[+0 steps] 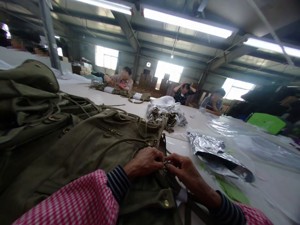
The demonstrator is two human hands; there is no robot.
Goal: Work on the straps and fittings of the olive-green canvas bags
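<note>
An olive-green bag [122, 140] with brass fittings and thin straps lies across the table in front of me. At its right edge, my left hand [147, 161] has its fingers curled and pinched on a small part of the bag. Close beside it, my right hand [184, 167] pinches a small metal fitting [165, 162] between thumb and fingers. The exact shape of that fitting is too small to make out. Below my hands, a strap tab with a brass stud [166, 203] shows, and a white paper wrap [182, 196] circles a strap.
More olive bags [28, 81] are piled at left. A silver foil bag [215, 153] and a plastic-wrapped bundle of straps [166, 112] lie on the white table [178, 145]. Several people sit around the far side; a green chair back [266, 122] stands at right.
</note>
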